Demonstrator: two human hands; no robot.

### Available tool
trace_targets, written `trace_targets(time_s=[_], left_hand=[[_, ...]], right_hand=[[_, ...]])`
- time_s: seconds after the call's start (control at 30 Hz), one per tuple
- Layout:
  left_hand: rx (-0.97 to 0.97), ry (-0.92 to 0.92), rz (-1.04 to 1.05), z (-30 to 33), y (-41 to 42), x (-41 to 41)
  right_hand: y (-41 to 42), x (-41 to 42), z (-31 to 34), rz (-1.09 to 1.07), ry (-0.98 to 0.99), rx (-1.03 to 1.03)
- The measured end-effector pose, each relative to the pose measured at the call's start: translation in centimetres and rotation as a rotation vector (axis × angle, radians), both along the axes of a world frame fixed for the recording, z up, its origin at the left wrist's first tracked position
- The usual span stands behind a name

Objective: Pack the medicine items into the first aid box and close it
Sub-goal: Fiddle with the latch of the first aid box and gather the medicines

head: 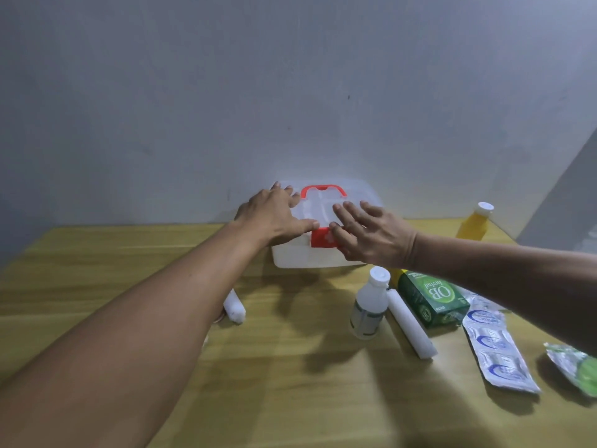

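Note:
A translucent white first aid box (298, 255) with a red handle (323, 190) and a red front latch (321, 238) stands at the table's far edge, lid down. My left hand (274, 215) lies spread on the lid's left side, thumb by the latch. My right hand (371, 236) hovers with fingers apart over the lid's right side, thumb at the latch. In front of the box lie a white bottle (370, 303), a white roll (410, 323), a green OB carton (431, 299), a silver blister strip (497, 347) and a green-and-silver sachet (576, 367). Another white roll (235, 307) lies under my left forearm.
A yellow bottle with a white cap (475, 223) stands right of the box near the wall. The wooden table (290, 367) ends at a grey wall just behind the box. The items crowd the right half of the table.

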State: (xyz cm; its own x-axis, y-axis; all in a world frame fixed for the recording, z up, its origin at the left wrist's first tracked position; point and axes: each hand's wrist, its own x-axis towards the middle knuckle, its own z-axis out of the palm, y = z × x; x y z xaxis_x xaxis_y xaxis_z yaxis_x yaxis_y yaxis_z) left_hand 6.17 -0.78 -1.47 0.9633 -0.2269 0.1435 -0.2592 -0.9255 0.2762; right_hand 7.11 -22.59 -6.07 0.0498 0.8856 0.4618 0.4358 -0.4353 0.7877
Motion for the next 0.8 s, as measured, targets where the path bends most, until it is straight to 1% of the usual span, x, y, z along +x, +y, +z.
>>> trace_targets(time_s=[0.23, 0.43, 0.53, 0.67, 0.8], left_hand=[[-0.012, -0.018, 0.028, 1.1, -0.5, 0.1], [-0.015, 0.022, 0.021, 1.1, -0.8, 0.2], [-0.018, 0.025, 0.012, 1.0, -0.8, -0.1], [-0.004, 0.018, 0.009, 0.8, -0.8, -0.4], [0.038, 0.007, -0.001, 0.6, -0.8, -0.4]], right_hand=[[-0.2, 0.1, -0.1, 0.044, -0.008, 0.052], [0.3, 0.4, -0.7, -0.033, -0.008, 0.041], [0.3, 0.3, -0.6, -0.037, -0.007, 0.015], [0.3, 0.4, -1.0, -0.035, -0.064, 0.034], [-1.3, 0.4, -1.1, 0.010, -0.002, 0.047]])
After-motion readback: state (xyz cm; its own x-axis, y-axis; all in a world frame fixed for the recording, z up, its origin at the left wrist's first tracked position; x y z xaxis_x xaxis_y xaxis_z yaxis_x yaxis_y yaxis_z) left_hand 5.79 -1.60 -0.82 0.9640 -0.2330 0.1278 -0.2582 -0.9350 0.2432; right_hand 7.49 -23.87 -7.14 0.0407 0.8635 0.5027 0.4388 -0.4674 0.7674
